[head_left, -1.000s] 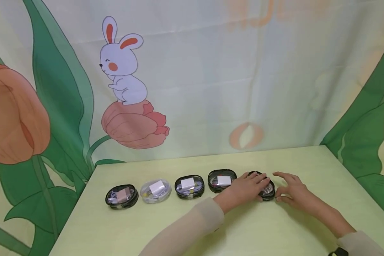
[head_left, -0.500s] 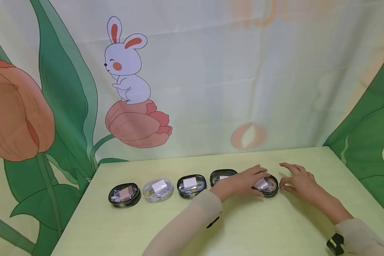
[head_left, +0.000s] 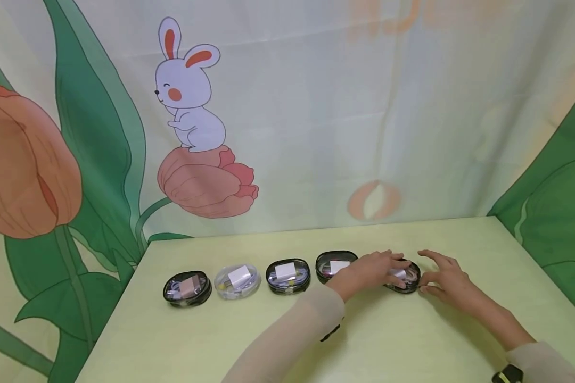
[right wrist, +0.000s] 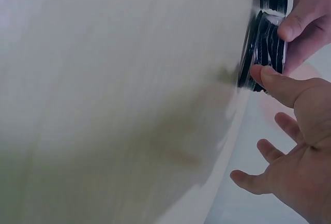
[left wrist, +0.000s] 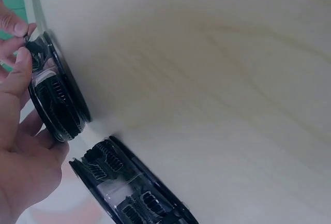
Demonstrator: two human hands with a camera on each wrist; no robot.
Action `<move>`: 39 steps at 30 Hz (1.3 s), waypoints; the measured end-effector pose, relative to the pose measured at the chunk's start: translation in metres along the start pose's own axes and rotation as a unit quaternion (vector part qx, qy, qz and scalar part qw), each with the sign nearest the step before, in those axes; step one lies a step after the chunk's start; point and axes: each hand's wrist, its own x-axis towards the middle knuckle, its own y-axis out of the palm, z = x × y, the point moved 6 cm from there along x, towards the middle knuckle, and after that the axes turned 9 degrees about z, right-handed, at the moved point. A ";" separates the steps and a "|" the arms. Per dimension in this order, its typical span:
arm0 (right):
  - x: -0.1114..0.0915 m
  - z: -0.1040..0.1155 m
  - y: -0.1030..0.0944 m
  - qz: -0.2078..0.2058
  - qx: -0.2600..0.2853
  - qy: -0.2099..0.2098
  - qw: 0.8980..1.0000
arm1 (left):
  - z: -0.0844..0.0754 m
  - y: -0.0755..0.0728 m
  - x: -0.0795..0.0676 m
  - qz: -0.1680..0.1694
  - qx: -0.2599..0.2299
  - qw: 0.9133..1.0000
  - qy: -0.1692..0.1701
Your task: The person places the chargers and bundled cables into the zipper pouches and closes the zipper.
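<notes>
At the right end of a row lies a small oval zip pouch [head_left: 412,273], clear on top with black trim and a white block inside. My left hand [head_left: 375,269] holds it from the left, thumb and fingers about its sides, and covers part of its top. In the left wrist view, the pouch [left wrist: 58,100] stands between that thumb and fingers. My right hand [head_left: 452,283] is at the pouch's right end. Its thumb and index finger pinch a small zipper pull [left wrist: 26,38]; its other fingers are spread apart in the right wrist view.
Leftward in the row lie a black-trimmed pouch [head_left: 336,261] partly behind my left hand, another black-trimmed one [head_left: 288,275], a white-trimmed pouch [head_left: 238,282] and a black-trimmed pouch [head_left: 187,289]. They rest on a pale green table [head_left: 211,340] before a printed cloth [head_left: 292,106].
My left hand has shifted from lying over the rightmost pouch to holding it by its sides, so more of its top shows. My right hand stays at the pouch's right end.
</notes>
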 end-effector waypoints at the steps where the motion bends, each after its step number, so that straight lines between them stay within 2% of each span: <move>1: 0.000 0.001 0.000 -0.004 0.004 0.001 1.000 | -0.001 0.000 -0.001 -0.004 0.002 1.000 -0.003; 6: 0.000 0.008 0.000 -0.010 0.003 0.013 1.000 | -0.003 0.001 -0.003 -0.012 0.005 1.000 -0.008; 11: 0.004 0.008 -0.002 -0.008 -0.006 0.040 0.999 | -0.002 0.000 -0.012 -0.009 0.021 1.000 0.004; 14: 0.007 0.005 -0.005 -0.007 -0.007 0.054 0.998 | 0.000 0.000 -0.017 -0.009 0.071 0.997 0.012; 17: 0.009 0.003 -0.009 -0.008 -0.011 0.063 0.998 | 0.001 0.002 -0.020 -0.019 0.136 0.990 0.029; 19: 0.010 0.003 -0.009 -0.009 -0.017 0.068 0.998 | 0.000 0.004 -0.020 -0.030 0.156 0.986 0.042; 21: 0.009 0.005 -0.008 -0.011 -0.014 0.075 0.997 | -0.001 0.005 -0.020 -0.037 0.152 0.987 0.048; 23: 0.009 0.008 -0.006 -0.015 -0.007 0.079 0.997 | -0.002 0.006 -0.019 -0.045 0.147 0.987 0.042; 29: 0.005 0.021 -0.004 -0.026 0.020 0.070 0.997 | -0.005 0.004 -0.017 -0.070 0.180 0.981 -0.001; 33: 0.003 0.023 -0.005 -0.014 0.023 0.068 0.997 | -0.005 0.005 -0.018 -0.063 0.156 0.986 -0.020; 39: 0.003 0.028 -0.001 -0.020 0.037 0.059 0.997 | -0.007 0.008 -0.017 -0.059 0.156 0.985 -0.035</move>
